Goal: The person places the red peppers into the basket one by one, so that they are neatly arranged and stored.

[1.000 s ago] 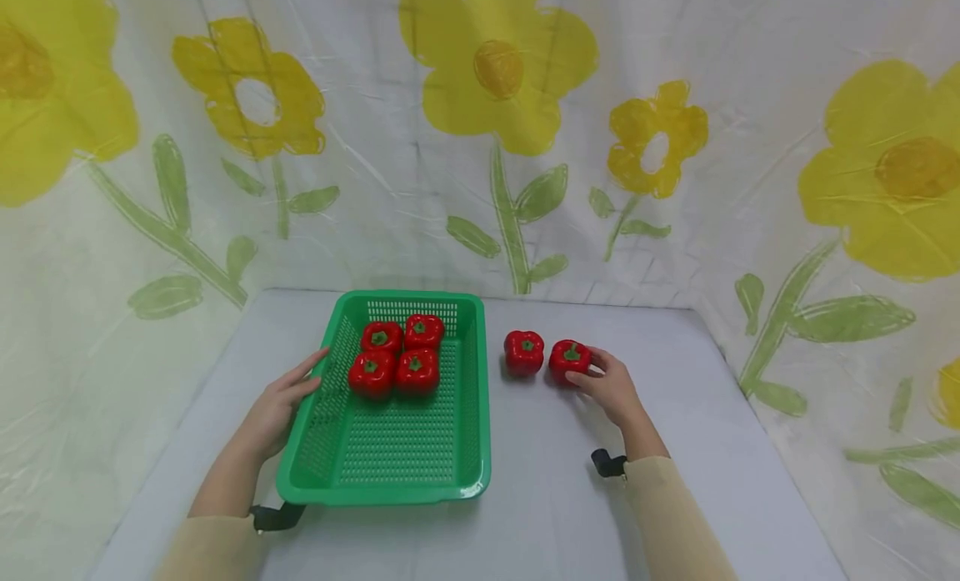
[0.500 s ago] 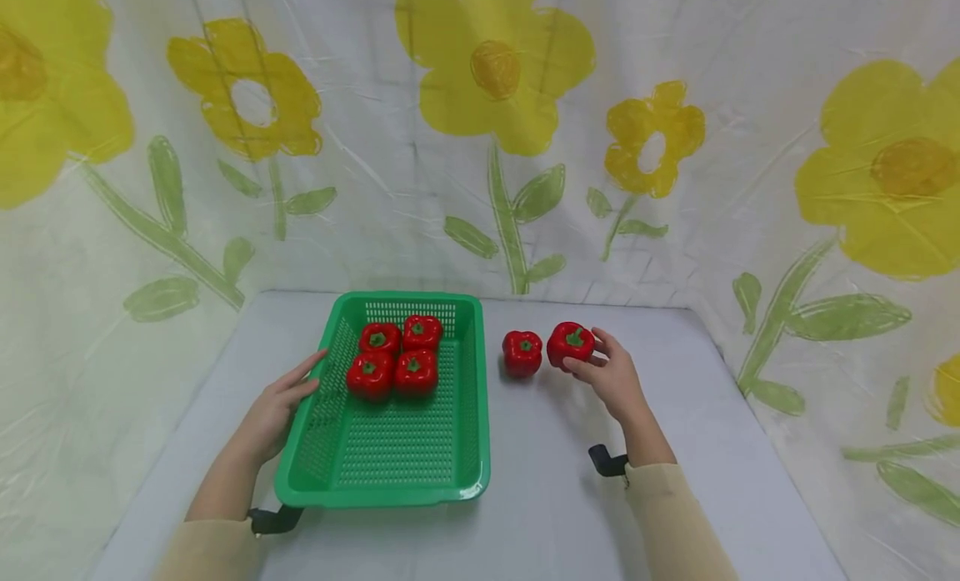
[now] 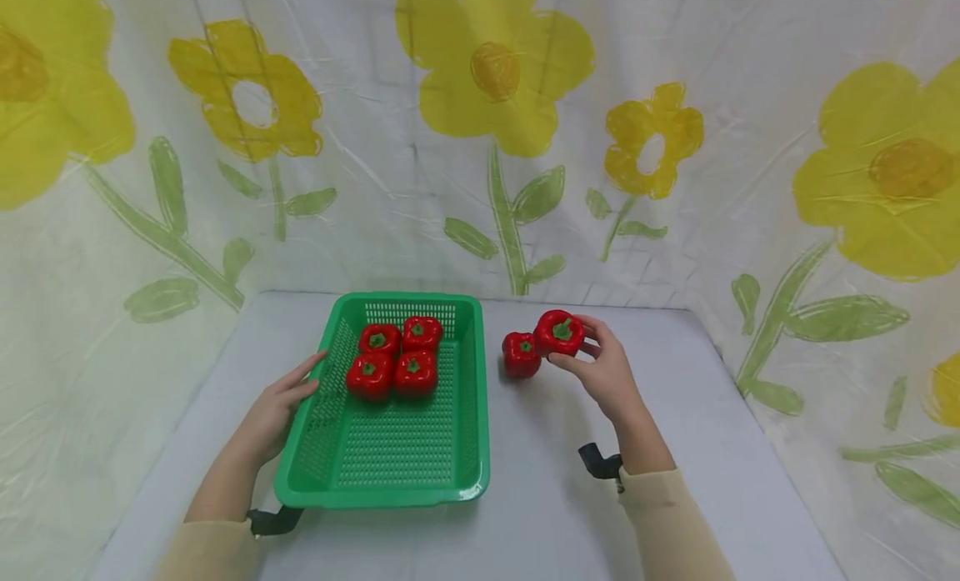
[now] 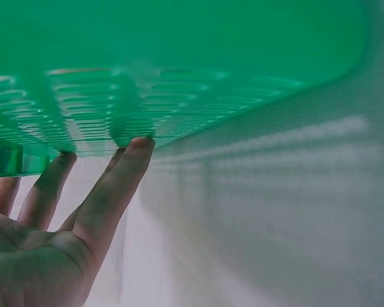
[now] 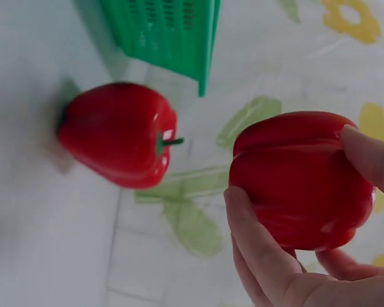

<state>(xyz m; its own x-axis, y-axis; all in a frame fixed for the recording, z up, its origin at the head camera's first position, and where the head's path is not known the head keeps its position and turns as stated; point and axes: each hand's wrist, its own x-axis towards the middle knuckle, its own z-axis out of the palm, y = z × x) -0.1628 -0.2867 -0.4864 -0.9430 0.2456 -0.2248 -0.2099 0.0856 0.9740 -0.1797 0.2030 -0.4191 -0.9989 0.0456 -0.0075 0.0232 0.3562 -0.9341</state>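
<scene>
My right hand (image 3: 609, 377) grips a red bell pepper (image 3: 553, 341) with a green stem, held up off the table. In the right wrist view, thumb and fingers press against the sides of this pepper (image 5: 294, 185). Just left of it, a second red bell pepper (image 3: 520, 361) stands upright on the table, partly covered by the held one in the head view. My left hand (image 3: 272, 416) rests at the left side of a green plastic basket (image 3: 484, 398). The left wrist view shows its straight fingers (image 4: 118, 192) touching the slotted basket wall.
Several red bell peppers (image 3: 371, 378) stand grouped in the back half of the basket. A white cloth covers the table (image 3: 540, 498). Behind and beside it hangs a sheet (image 3: 360, 189) printed with yellow flowers.
My right hand has lifted the bell pepper off the table and carried it slightly left, above and beside the other one. The left hand and basket have stayed in place.
</scene>
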